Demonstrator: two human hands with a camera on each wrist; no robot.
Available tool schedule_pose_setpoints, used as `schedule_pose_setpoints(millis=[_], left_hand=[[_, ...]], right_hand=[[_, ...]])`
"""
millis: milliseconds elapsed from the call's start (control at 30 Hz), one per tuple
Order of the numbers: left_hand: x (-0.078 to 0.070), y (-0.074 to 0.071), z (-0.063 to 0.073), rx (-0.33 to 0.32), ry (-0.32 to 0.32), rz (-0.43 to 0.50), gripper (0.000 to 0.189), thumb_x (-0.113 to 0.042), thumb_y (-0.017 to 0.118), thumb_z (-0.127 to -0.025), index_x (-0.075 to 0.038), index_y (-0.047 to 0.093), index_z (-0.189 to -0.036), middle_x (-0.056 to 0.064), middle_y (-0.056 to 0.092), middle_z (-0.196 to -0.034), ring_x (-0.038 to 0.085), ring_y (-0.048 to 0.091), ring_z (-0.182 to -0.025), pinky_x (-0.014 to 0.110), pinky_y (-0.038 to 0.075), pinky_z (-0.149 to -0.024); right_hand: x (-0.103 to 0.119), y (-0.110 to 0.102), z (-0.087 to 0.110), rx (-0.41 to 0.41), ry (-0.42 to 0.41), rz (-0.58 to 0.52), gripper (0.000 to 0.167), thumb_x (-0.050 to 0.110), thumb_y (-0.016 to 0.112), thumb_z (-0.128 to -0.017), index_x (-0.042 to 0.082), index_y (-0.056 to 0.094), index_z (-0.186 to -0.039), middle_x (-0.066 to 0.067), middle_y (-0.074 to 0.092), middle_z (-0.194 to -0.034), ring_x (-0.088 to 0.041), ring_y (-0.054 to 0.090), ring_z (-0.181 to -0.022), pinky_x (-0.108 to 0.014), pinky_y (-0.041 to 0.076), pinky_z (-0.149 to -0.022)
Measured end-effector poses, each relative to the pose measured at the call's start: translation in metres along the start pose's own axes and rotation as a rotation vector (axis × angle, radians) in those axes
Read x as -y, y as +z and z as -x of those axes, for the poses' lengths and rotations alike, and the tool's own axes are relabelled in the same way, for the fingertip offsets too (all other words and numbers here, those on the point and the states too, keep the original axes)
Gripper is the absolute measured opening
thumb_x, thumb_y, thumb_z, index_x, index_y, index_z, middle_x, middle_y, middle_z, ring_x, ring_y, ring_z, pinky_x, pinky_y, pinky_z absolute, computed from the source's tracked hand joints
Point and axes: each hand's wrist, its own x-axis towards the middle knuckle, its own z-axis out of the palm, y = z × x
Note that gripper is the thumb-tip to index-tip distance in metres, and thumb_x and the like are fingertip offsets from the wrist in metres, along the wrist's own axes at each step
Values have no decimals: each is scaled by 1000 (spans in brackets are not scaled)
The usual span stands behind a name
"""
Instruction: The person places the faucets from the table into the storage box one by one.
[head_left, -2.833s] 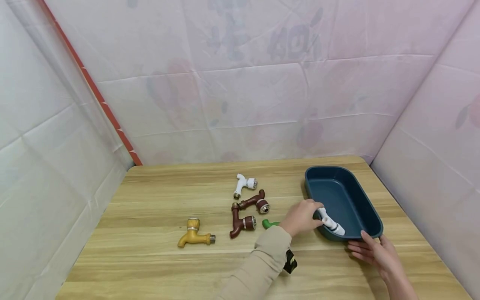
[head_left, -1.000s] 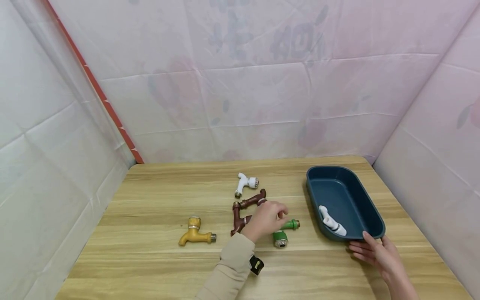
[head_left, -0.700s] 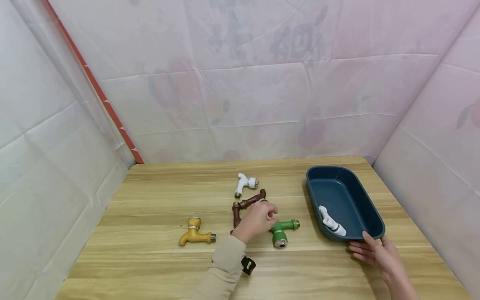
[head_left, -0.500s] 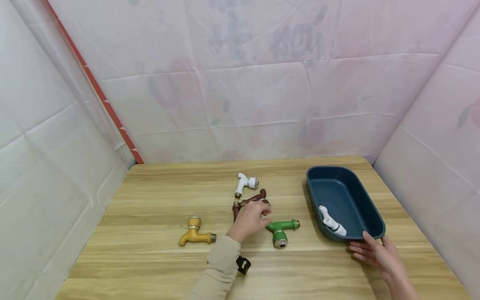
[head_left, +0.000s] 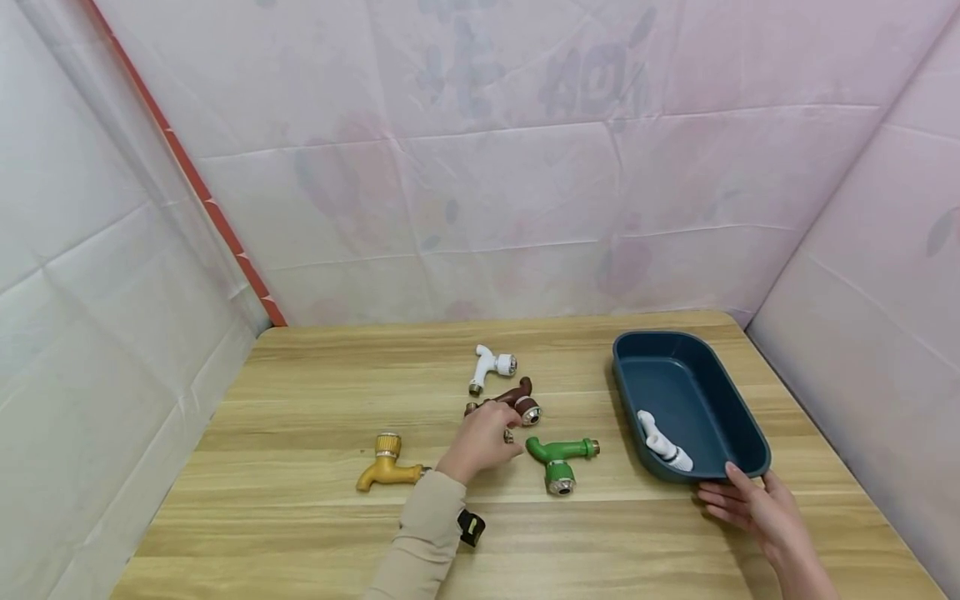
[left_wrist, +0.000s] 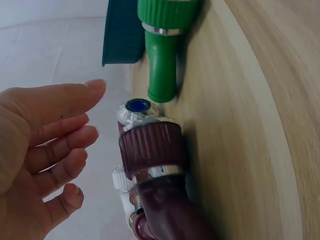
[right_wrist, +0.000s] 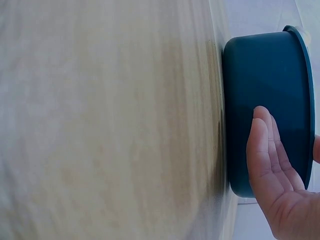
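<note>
Above the near maroon faucet (left_wrist: 152, 145) hovers my left hand (head_left: 478, 443), its fingers loosely bent and thumb apart. In the left wrist view a gap shows between the fingertips and the faucet's ribbed knob; in the head view the hand hides most of this faucet. The far maroon faucet (head_left: 529, 410) lies just beyond, and the green faucet (head_left: 557, 452) to the right. My right hand (head_left: 765, 510) holds the near right corner of a dark blue tub (head_left: 738, 414), thumb over the rim and fingers along the outer wall. A white plastic faucet (head_left: 663, 446) rests inside the tub.
A yellow faucet (head_left: 387, 472) lies left of my left hand, and a white faucet (head_left: 486, 365) lies behind the maroon ones. The wooden table (head_left: 315, 375) ends at pale fabric walls (head_left: 495, 200) at the back and sides.
My left hand has left the white faucet in the tub and moved left, past the green faucet, to above the near maroon one. My right hand and the tub stay put.
</note>
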Motion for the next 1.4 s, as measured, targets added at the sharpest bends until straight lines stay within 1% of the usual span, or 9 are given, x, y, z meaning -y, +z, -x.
schedule_pose_setpoints(millis=[100, 233, 367, 500, 700, 833, 967, 1200, 1400], left_hand=[[4, 1, 1, 23, 4, -29, 33, -22, 79, -68, -8, 68, -96, 0, 64, -95, 17, 57, -92, 28, 46, -80], [8, 2, 1, 57, 8, -73, 33, -24, 79, -67, -10, 67, -94, -1, 62, -91, 16, 56, -88, 29, 46, -76], [13, 3, 0, 72, 15, -118, 31, -24, 79, -66, -12, 67, -91, -1, 61, -89, 15, 55, -85, 31, 46, -73], [16, 5, -1, 86, 13, -152, 29, -26, 79, -66, -13, 66, -88, -3, 59, -84, 15, 54, -81, 30, 44, -69], [20, 9, -4, 121, 14, -201, 27, -29, 79, -63, -16, 65, -83, -4, 58, -81, 15, 55, -82, 31, 45, -71], [20, 12, -6, 142, 7, -211, 24, -27, 79, -61, -19, 62, -75, -7, 56, -75, 13, 54, -80, 32, 42, -69], [19, 11, -6, 157, -11, -222, 25, -28, 79, -62, -19, 63, -77, -9, 56, -75, 12, 54, -78, 33, 41, -70], [19, 13, -6, 193, -43, -213, 24, -24, 80, -60, -18, 62, -75, -8, 59, -77, 12, 55, -79, 38, 40, -77], [19, 14, -5, 198, -43, -227, 24, -25, 80, -61, -18, 61, -73, -7, 59, -77, 13, 56, -80, 41, 41, -81]], right_hand=[[0, 0, 0, -4, 7, 1, 29, 33, 47, -93, 23, 27, -112, -6, 69, -74, -20, 67, -74, -36, 53, -69], [0, 0, 1, -7, 8, 1, 29, 33, 47, -94, 22, 27, -112, -6, 69, -74, -20, 67, -74, -36, 53, -69], [1, 0, 1, -7, 8, 1, 29, 33, 47, -94, 22, 26, -112, -6, 69, -75, -20, 67, -74, -36, 53, -69], [1, 1, 1, -8, 11, 2, 30, 33, 47, -94, 23, 26, -112, -6, 69, -75, -20, 67, -74, -37, 53, -69], [1, 1, 1, -8, 10, -2, 28, 33, 47, -94, 24, 27, -112, -6, 69, -75, -20, 67, -74, -37, 53, -69], [2, 1, 2, -8, 7, -2, 28, 33, 46, -94, 23, 27, -112, -7, 69, -75, -20, 67, -74, -37, 53, -69], [3, 1, 2, -4, 2, 0, 29, 32, 46, -94, 22, 26, -112, -7, 69, -75, -21, 67, -74, -37, 53, -69], [1, 1, 1, 1, -13, 14, 31, 30, 46, -95, 16, 25, -112, -8, 69, -75, -21, 67, -74, -37, 53, -68], [0, 1, 1, 1, -23, 19, 31, 30, 46, -95, 15, 25, -113, -8, 69, -75, -22, 67, -73, -37, 53, -68]])
